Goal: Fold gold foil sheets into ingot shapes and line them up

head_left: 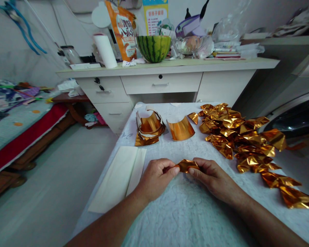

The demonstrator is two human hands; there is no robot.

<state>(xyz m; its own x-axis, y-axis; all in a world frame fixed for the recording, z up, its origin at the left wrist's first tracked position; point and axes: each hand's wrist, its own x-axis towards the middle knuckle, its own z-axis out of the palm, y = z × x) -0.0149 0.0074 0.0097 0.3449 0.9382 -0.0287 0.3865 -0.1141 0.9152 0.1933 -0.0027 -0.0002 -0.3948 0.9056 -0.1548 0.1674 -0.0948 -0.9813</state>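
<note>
Between my hands, above the middle of the cloth-covered table (175, 212), is a small folded piece of gold foil paper (186, 165). My left hand (158, 176) pinches its left end between thumb and fingers. On the other end, my right hand (209, 175) grips with the thumb in front. Beyond them lies a curved gold foil sheet (181, 129). Left of that sheet sits a curled stack of gold foil sheets (150, 125) with pale backs. A heap of folded gold foil pieces (226, 127) spreads over the table's right side.
Pale paper sheets (115, 178) lie by the table's left edge. Behind stands a white desk (162, 82) holding a watermelon half (153, 48), a paper roll (105, 50) and an orange snack bag (123, 32). A bed (20, 113) is at left, a washing machine (298, 103) at right.
</note>
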